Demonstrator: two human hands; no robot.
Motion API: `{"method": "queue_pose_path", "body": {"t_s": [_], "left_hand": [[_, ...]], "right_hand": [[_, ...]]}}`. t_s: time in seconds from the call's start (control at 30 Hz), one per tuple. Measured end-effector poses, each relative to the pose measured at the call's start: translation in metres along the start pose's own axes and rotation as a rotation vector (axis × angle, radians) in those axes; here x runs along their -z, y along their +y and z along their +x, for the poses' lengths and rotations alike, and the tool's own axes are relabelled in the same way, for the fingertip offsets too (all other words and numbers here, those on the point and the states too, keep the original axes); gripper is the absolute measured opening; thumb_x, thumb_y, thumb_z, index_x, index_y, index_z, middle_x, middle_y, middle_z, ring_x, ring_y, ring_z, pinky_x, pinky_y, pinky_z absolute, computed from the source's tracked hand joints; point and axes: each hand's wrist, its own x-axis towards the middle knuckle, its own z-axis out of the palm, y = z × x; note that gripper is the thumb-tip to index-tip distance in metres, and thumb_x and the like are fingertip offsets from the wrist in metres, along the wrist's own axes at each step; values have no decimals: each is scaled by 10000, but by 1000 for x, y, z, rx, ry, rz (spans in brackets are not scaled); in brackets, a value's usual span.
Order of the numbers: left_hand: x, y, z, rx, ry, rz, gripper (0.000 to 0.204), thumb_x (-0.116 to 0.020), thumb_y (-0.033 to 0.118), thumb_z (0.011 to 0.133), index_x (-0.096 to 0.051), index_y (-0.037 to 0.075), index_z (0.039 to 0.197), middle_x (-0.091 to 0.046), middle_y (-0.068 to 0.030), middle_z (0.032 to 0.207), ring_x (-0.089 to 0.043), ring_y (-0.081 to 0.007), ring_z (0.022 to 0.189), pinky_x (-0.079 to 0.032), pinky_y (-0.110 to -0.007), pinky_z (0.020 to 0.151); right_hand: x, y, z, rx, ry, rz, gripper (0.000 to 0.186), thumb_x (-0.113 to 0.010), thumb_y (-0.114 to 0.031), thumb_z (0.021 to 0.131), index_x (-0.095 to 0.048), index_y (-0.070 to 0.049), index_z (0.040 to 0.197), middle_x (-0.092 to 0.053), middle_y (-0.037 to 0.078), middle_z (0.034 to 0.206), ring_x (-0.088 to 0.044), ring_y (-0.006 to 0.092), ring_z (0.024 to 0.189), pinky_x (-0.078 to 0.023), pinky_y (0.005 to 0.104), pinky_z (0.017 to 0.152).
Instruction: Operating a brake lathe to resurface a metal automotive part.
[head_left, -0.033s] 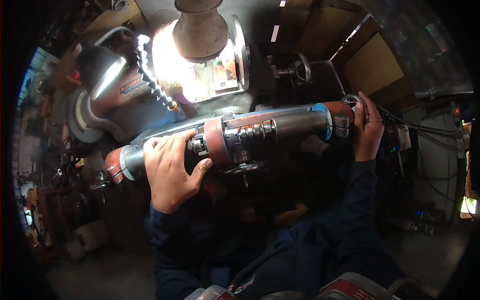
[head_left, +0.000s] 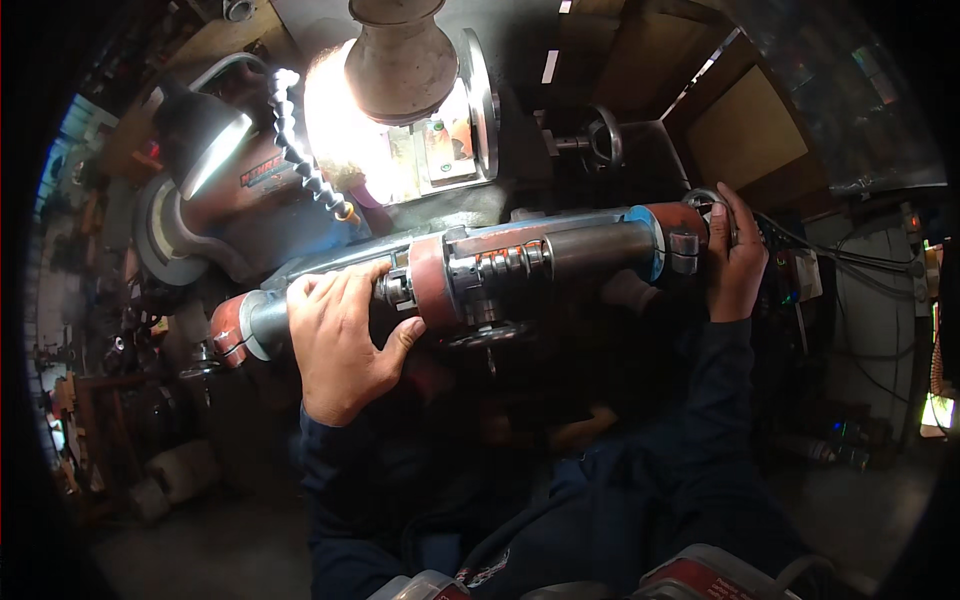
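Note:
A long machine fixture with red collars and steel cylinders point(head_left: 600, 250) spans the view, holding a ridged shaft with several lobes point(head_left: 505, 261) near its middle. My left hand point(head_left: 340, 345) rests curled over the fixture's left part, fingertips at the metal fittings left of the middle red collar point(head_left: 430, 285), thumb below them. My right hand point(head_left: 735, 260) is closed around a metal handwheel point(head_left: 705, 198) at the right end, beside the red end collar point(head_left: 670, 220). A small dark handwheel point(head_left: 490, 335) hangs beneath the middle.
Behind stand a grey column point(head_left: 395, 70), a brightly lit wheel housing point(head_left: 440, 145), a lamp point(head_left: 200, 130), a segmented coolant hose point(head_left: 300, 160) and another handwheel point(head_left: 600, 135). Cables point(head_left: 850, 250) run at the right; cluttered shelving point(head_left: 85, 400) lines the left.

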Motion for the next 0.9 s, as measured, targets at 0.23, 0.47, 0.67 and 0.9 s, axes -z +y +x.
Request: {"method": "queue_pose_path", "body": {"t_s": [0.23,0.47,0.67,0.9], "left_hand": [[-1,0,1,-13,20,20,595,-796,399,705,-633,24,1139,-691,-114,1048,-624,-314,991,-378,-444,953],[-2,0,-2,61,48,10,608,-816,357,645,-623,33,1123,-665,-146,1084,-604,-350,1058,-397,-463,993],[-3,-2,-3,58,45,11,601,-796,423,676,-635,38,1108,-662,-147,1050,-601,-339,1030,-386,-474,995],[-2,-5,-3,57,36,-7,583,-760,458,732,-635,40,1119,-669,-146,1030,-606,-343,1008,-385,-465,976]], "right_hand": [[-2,2,-1,-23,14,36,296,-558,-211,1015,-667,-28,1221,-708,169,1150,-691,285,1048,-528,366,911],[1,5,0,-61,-11,28,349,-533,-273,1024,-667,-32,1237,-692,173,1201,-661,284,1118,-500,368,959],[-2,5,-1,-68,-4,64,348,-530,-258,1031,-656,-22,1254,-698,169,1185,-668,260,1092,-504,356,945],[-5,8,1,-72,-5,23,332,-530,-253,1032,-667,-47,1254,-700,165,1187,-663,257,1107,-498,355,956]]}}
